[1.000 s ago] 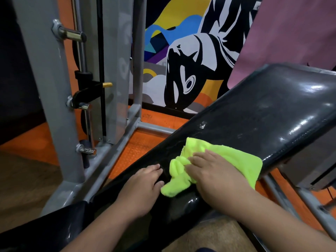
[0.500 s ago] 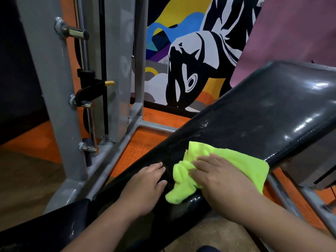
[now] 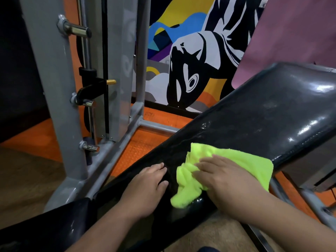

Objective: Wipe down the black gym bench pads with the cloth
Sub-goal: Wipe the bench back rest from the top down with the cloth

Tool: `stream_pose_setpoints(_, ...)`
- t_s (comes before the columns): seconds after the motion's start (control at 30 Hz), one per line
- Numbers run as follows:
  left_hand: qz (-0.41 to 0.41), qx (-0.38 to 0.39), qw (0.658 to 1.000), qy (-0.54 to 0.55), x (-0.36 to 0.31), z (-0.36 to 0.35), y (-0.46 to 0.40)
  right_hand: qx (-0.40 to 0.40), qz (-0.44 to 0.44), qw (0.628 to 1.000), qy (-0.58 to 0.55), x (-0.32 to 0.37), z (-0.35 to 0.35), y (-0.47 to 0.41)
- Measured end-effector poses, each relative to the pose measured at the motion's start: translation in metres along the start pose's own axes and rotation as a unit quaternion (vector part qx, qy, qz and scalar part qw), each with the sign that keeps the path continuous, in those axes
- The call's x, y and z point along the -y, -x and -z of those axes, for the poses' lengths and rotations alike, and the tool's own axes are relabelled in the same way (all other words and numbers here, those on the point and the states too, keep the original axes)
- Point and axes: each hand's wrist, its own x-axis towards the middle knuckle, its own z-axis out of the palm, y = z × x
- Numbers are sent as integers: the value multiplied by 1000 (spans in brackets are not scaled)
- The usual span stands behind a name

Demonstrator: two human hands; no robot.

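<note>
wiping the lower stretch of the inclined bench pad

nearest the camera, the left hand lies flat on the bench pad just beside the cloth, fingers together and holding nothing; the right hand presses the cloth down with fingers spread, not clamped. beyond the cloth the pad looks streaked, so the next stroke likely calls for pushing upward. farther off stand a grey rack and a mural.

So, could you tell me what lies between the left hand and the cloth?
Only a bare strip of black bench pad separates the left hand from the cloth, in the head view.
</note>
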Motion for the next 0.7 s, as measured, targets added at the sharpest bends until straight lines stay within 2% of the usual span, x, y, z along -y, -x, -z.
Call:
stream_pose_setpoints(0.07,3,-6,1000,5,1,0,-1,13,-21,1000,14,5,-1,-13)
stream_pose_setpoints(0.2,-8,2,1000,-5,0,0,0,11,37,999,-11,11,-8,6)
stream_pose_setpoints(0.33,-2,-1,1000,1,2,1,-1,14,5,1000,13,5,-4,-11)
stream_pose_setpoints(0.47,-9,10,1000,-3,2,2,-1,35,28,999,0,9,-9,-1)
stream_pose_setpoints(0.6,-3,2,1000,7,3,2,-2,33,-3,999,19,2,-6,-19)
stream_pose_setpoints(0.7,-7,8,1000,6,3,2,-2,41,22,999,8,7,-10,-14)
